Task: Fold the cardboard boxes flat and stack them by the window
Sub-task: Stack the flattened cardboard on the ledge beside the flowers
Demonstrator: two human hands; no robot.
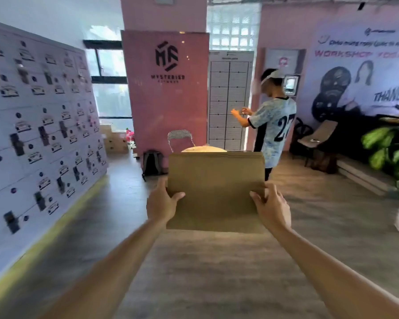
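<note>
The left hand (pixel 161 204) and right hand (pixel 271 209) grip a flattened brown cardboard box (pixel 215 180) by its lower sides. Thumbs lie across its face.

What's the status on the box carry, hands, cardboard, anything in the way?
Left hand and right hand grip flattened cardboard box by its side edges, held out front. Window ahead left. Backpack and person in numbered jersey stand beyond.

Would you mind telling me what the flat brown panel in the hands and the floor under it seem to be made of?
Flat brown panel: apparently cardboard, matte tan, with layered edges along the top. Floor: probably wood-look laminate or vinyl planks, grey-brown with faint grain.
</note>
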